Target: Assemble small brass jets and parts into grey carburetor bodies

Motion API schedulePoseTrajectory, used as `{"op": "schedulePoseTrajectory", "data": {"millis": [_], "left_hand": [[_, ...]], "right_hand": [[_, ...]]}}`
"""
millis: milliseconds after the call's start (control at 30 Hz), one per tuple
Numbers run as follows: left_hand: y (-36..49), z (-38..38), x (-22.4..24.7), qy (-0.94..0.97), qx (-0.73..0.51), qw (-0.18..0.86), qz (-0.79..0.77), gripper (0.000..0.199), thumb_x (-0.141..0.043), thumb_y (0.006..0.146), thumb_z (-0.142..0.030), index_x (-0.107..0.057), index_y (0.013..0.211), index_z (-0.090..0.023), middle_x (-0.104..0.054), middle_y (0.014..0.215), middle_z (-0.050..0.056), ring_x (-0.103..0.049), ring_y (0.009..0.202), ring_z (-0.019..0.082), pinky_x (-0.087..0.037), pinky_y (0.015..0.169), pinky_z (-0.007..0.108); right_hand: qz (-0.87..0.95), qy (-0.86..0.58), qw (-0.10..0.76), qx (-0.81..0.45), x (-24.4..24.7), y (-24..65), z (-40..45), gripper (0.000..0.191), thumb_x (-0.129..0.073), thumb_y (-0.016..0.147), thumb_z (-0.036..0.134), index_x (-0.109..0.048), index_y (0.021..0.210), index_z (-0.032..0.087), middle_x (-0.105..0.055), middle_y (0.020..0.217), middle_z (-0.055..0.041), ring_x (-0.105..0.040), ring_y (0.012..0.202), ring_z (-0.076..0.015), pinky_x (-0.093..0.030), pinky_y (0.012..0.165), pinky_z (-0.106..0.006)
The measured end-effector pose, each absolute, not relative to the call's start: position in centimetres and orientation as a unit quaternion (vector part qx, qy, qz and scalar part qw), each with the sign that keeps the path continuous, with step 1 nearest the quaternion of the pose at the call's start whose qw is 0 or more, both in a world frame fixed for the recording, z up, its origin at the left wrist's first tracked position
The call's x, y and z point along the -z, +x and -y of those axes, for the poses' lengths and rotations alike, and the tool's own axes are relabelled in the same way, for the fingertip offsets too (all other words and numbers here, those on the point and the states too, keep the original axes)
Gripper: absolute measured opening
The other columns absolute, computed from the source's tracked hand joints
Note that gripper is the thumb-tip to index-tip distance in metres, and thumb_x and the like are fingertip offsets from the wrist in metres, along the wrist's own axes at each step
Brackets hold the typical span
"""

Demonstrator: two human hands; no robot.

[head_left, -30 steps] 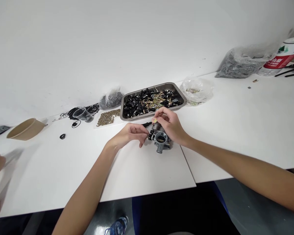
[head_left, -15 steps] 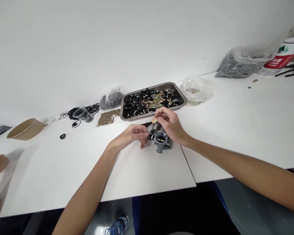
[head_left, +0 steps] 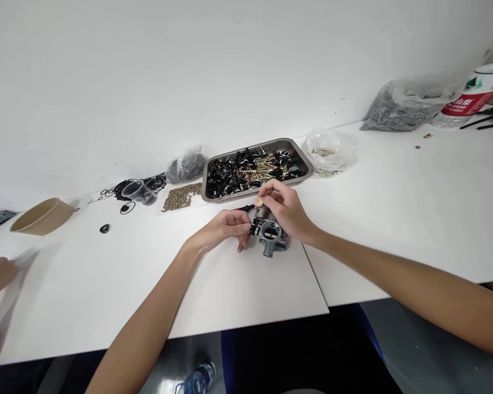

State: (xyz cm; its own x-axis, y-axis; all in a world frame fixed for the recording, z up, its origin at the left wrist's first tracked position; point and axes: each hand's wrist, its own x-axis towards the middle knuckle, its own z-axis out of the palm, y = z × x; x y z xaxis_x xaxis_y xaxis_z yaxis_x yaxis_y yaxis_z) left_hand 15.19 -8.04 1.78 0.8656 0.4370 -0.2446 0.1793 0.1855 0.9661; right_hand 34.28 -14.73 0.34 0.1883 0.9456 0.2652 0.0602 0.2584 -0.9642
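Note:
A grey metal carburetor (head_left: 270, 232) rests on the white table, its round bore facing up toward me. My right hand (head_left: 285, 208) is closed around its far right side, with a small yellow piece (head_left: 258, 202) showing by the fingertips. At the carburetor's left side, my left hand (head_left: 230, 224) is closed, thumb and finger pinching at a black fitting (head_left: 254, 226). The fingers partly hide that fitting. A dark, slim tool-like piece (head_left: 245, 208) with a bit of red lies just behind the left fingers.
Behind stands a metal tray (head_left: 308, 168) of black fittings and brass screws. Left of it are small brass parts (head_left: 181, 197), a plastic cup (head_left: 139, 192), black rings (head_left: 104, 229) and a paper bowl (head_left: 43, 216). Bags (head_left: 331, 153) stand rightward. Another person's hand (head_left: 0, 273) is at far left.
My left fingers have shifted very slightly at the black fitting. My right hand and the carburetor stay put. A dark stick now shows above the other person's hand.

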Motion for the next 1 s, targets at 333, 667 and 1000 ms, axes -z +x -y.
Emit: {"op": "schedulePoseTrajectory", "data": {"millis": [333, 667, 1000], "left_hand": [[14.1, 6.9, -3.1, 0.706, -0.288, 0.542, -0.353, 0.028, -0.067, 0.086, -0.04, -0.061, 0.074, -0.015, -0.055, 0.052, 0.0, -0.049, 0.044, 0.012, -0.036, 0.044, 0.024], [14.5, 6.8, -1.1, 0.905, -0.181, 0.085, -0.375, 0.021, -0.065, 0.088, -0.037, -0.069, 0.096, -0.019, -0.061, 0.09, 0.004, -0.056, 0.078, 0.016, -0.043, 0.067, 0.03], [15.2, 7.4, -1.1, 0.919, -0.073, 0.035, -0.385, 0.015, -0.06, 0.09, -0.027, -0.068, 0.099, -0.016, -0.062, 0.096, 0.009, -0.058, 0.092, 0.025, -0.047, 0.075, 0.037]], "right_hand": [[0.534, -0.477, 0.607, -0.345, -1.1, 35.0, 14.2, 0.012, -0.065, 0.082, 0.026, -0.058, 0.088, 0.02, -0.062, 0.08, 0.0002, -0.06, 0.076, -0.0132, -0.046, 0.067, -0.028], [0.546, -0.427, 0.557, -0.457, -2.7, 37.4, 13.1, 0.03, -0.077, 0.074, 0.026, -0.062, 0.098, 0.017, -0.07, 0.076, -0.0009, -0.07, 0.073, -0.0164, -0.058, 0.073, -0.032], [0.597, -0.378, 0.494, -0.507, -2.9, 38.0, 13.2, 0.035, -0.082, 0.069, 0.023, -0.067, 0.099, 0.015, -0.073, 0.09, -0.0054, -0.072, 0.086, -0.0187, -0.059, 0.081, -0.033]]}}
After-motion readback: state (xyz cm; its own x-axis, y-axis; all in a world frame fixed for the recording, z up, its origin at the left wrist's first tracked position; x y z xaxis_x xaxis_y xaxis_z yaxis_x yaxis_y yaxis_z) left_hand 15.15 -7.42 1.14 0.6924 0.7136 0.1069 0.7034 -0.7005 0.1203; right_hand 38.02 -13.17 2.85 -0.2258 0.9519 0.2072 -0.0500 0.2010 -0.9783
